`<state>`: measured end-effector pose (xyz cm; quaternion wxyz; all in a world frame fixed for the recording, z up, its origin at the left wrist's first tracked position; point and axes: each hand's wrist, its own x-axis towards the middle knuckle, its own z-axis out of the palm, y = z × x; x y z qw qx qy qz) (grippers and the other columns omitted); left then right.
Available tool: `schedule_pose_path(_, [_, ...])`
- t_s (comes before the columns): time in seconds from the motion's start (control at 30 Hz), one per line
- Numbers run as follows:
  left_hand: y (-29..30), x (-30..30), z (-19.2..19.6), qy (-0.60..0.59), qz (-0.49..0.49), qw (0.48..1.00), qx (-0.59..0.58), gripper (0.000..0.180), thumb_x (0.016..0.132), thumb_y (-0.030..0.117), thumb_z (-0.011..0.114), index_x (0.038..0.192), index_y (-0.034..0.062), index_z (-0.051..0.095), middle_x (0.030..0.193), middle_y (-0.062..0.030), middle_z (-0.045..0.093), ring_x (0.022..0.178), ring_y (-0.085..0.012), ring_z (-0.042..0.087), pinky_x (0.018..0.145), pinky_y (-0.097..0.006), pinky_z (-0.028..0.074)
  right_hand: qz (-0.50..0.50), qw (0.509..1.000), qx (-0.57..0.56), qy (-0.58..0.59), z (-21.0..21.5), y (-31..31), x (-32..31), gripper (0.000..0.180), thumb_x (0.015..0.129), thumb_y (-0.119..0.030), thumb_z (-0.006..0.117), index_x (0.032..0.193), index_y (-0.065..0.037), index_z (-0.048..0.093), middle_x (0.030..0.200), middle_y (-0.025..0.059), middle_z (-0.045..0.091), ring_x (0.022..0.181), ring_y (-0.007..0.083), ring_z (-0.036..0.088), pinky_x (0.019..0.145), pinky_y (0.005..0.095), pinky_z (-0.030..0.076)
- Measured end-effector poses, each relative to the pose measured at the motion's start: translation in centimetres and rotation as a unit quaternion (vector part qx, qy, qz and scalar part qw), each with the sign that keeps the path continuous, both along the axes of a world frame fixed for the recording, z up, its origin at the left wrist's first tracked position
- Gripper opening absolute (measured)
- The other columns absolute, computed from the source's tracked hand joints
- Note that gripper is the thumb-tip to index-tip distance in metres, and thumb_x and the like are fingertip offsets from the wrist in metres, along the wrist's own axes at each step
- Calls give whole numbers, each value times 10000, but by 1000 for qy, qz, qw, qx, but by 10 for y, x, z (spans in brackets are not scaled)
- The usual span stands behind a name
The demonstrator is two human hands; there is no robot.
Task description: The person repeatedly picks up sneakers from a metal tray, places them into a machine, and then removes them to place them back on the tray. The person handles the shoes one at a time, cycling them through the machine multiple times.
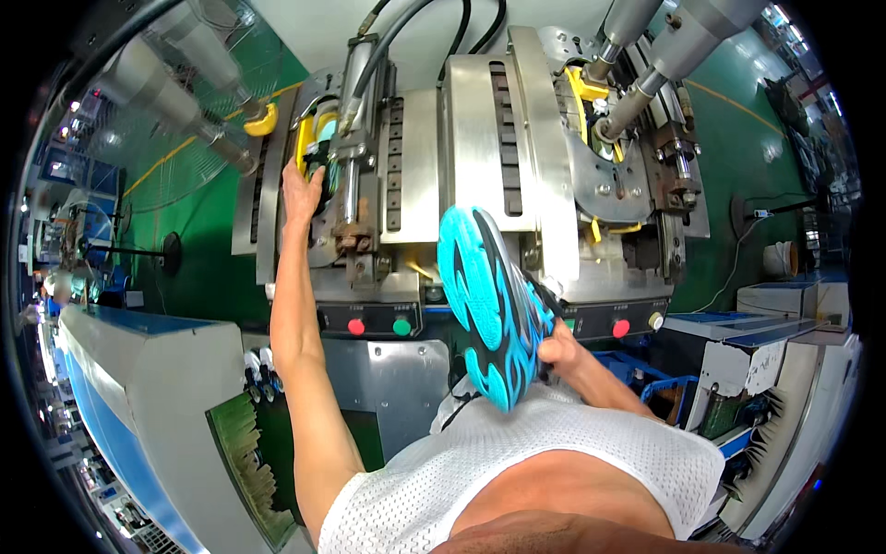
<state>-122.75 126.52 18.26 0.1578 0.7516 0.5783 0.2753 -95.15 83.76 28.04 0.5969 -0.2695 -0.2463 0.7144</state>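
My right hand (pixel 557 351) grips a sneaker (pixel 480 295) in front of my body, its bright blue and black patterned sole turned toward the left. Fingers and thumb close on the sneaker's upper, at its right side. My left arm stretches forward to the left station of a metal press machine. There my left hand (pixel 303 190) closes on a dark and teal shoe (pixel 323 159), mostly hidden between yellow pads (pixel 305 138) and a cylinder (pixel 354 92). The fingertips are partly hidden.
The right station (pixel 604 175) has yellow pads and thick cylinders above it. Red (pixel 356 327) and green (pixel 401 327) buttons line the front panel. Grey cabinets (pixel 138 388) flank me. A blue crate (pixel 669 392) stands at lower right; hoses hang overhead.
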Motion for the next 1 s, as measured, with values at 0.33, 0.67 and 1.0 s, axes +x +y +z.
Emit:
schedule_pose_path(0.33, [59, 5, 10, 120, 15, 992, -35, 639, 750, 416, 754, 1173, 32, 467, 995, -248, 665, 959, -434, 631, 801, -491, 505, -41, 990, -131, 8, -1, -2, -7, 853, 770, -147, 684, 1493, 0, 256, 1352, 140, 521, 1204, 213, 545, 1016, 352, 442])
schedule_pose_path(0.67, [-201, -124, 114, -203, 24, 975, 89, 509, 769, 105, 777, 1186, -6, 507, 1048, -141, 606, 948, -194, 598, 850, -328, 486, -28, 988, -109, -102, 15, 146, -102, 396, 863, -176, 684, 1152, 68, 567, 1024, 120, 665, 878, 162, 669, 784, 328, 561])
schedule_pose_path(1.0, [-481, -205, -42, -147, 328, 914, -187, 562, 746, 176, 770, 1210, 27, 491, 1085, -208, 591, 1004, -410, 583, 874, -461, 459, -181, 751, -278, -572, -119, 509, -177, 735, 735, -124, 738, 1320, 86, 345, 1274, 218, 532, 1185, 359, 535, 951, 466, 490])
